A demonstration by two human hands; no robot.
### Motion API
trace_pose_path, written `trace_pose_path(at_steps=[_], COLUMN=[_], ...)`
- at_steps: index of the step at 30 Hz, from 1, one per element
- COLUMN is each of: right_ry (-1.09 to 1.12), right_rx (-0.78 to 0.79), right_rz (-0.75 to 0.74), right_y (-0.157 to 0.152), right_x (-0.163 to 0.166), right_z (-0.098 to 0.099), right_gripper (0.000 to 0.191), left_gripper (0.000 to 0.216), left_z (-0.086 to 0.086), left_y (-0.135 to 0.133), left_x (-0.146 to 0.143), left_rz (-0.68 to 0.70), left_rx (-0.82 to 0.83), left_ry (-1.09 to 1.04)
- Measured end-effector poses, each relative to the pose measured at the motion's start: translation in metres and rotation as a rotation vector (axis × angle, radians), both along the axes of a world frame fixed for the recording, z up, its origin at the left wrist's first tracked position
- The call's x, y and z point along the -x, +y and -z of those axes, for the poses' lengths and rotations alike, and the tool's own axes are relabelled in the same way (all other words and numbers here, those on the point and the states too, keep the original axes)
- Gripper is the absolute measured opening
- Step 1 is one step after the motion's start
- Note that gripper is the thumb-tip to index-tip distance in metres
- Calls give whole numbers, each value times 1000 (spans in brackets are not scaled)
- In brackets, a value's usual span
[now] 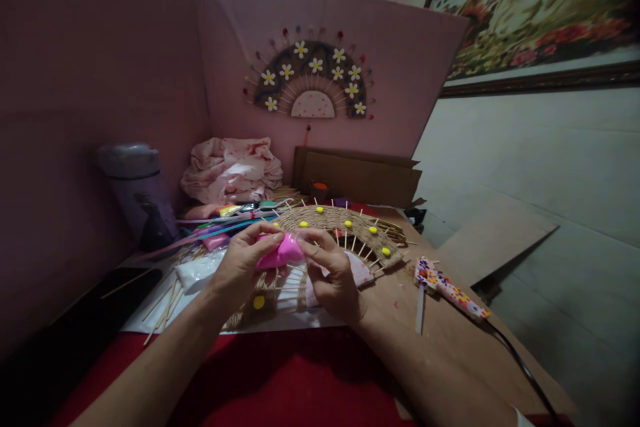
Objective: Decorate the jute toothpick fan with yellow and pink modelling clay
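Observation:
Between my two hands is a small clear plastic bag of bright pink clay. My left hand is closed on its left side, fingers pinching the bag. The fingertips of my right hand pinch the bag's right end. Below and behind my hands lies a fan-shaped craft piece, with a twine-wrapped arc, thin wooden sticks and several yellow dots. My hands and the bag hide part of its left side and middle.
A flower-patterned glue gun lies on the right with its cord. At left stand a purple tumbler and a white plastic packet beside loose sticks. Bunched pink cloth and folded cardboard are behind. A finished-looking fan hangs on the pink panel.

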State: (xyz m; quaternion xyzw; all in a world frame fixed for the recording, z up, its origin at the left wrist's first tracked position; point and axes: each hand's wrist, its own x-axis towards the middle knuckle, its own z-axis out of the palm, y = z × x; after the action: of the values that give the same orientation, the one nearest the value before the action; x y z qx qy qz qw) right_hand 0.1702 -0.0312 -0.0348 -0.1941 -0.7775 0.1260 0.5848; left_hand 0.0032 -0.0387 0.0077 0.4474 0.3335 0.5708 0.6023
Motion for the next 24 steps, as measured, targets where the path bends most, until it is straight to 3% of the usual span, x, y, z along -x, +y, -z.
trace_pose_path(at_steps=[6, 12, 18, 24], right_ry=[130, 249, 257, 201], right_rx=[303, 487, 532, 475], right_rz=[-100, -279, -348, -233], right_y=[0, 5, 4, -1], right_x=[2, 5, 5, 4], right_z=[-5, -2, -4, -7], right_gripper=[49, 41, 33, 25], left_gripper=[33, 31, 19, 9], left_z=[1, 5, 10, 14], left_y=[0, -2, -2, 0], left_x=[0, -3, -7, -9], left_rz=[-17, -128, -269, -346], left_rx=[-68, -179, -297, -328], left_ry=[78, 203, 310, 303])
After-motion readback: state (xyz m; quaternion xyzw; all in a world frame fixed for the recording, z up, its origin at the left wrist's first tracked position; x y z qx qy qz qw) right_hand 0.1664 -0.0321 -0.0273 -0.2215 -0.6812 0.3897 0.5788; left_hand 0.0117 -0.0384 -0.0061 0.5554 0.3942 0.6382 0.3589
